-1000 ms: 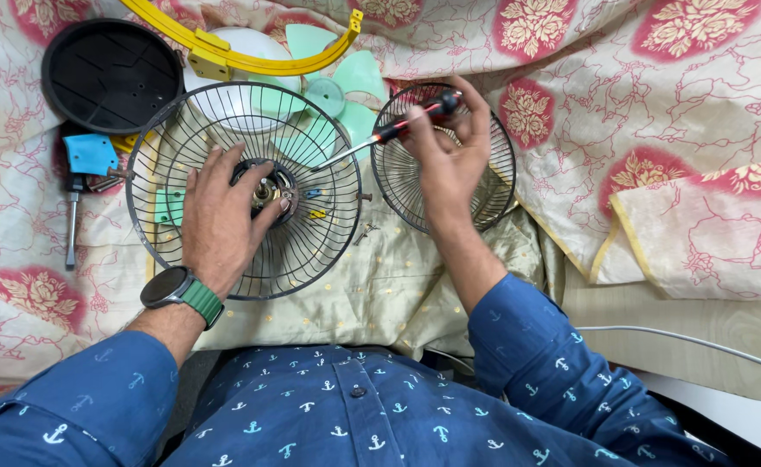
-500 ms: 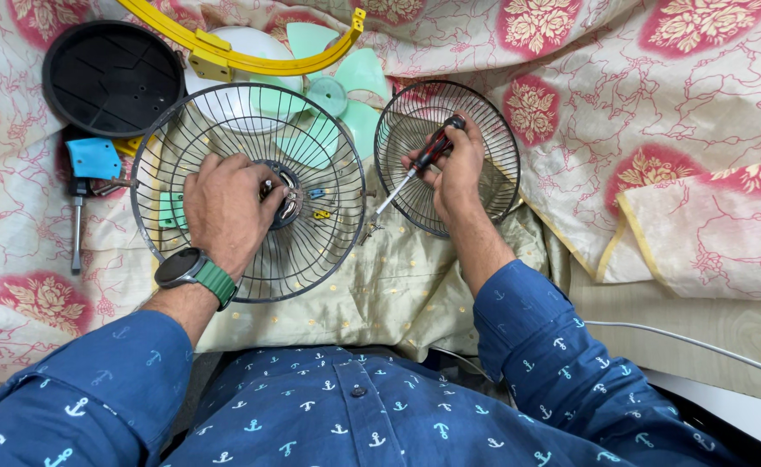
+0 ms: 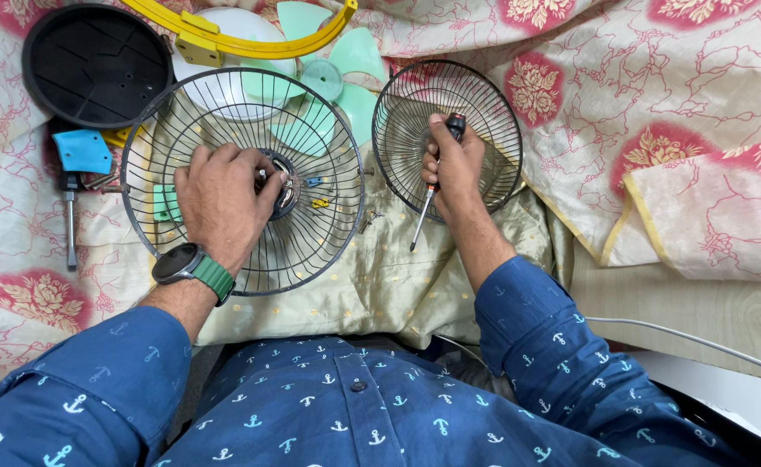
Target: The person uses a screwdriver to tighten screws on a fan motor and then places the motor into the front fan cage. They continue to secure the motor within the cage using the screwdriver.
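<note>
A black wire fan guard [image 3: 311, 251] lies on the cloth in front of me. My left hand [image 3: 220, 199] rests on it, fingers at the round motor hub [image 3: 284, 183] in its middle. My right hand [image 3: 455, 169] grips a screwdriver [image 3: 424, 216] with a dark handle, shaft pointing down toward me. It hovers over a second, smaller wire guard [image 3: 402, 104] lying to the right. A pale green fan blade [image 3: 346, 65] lies behind the two guards.
A black round base plate [image 3: 95, 60] sits at the far left, a yellow curved bracket [image 3: 251, 39] at the top. A blue-headed tool [image 3: 73, 173] lies left of the big guard. Floral cloth [image 3: 657, 104] covers the surface; a white cable [image 3: 692, 337] runs at right.
My right hand pulled the screwdriver away from the hub and swung it rightward, over the smaller guard, its tip now pointing down. My left hand shifted onto the hub.
</note>
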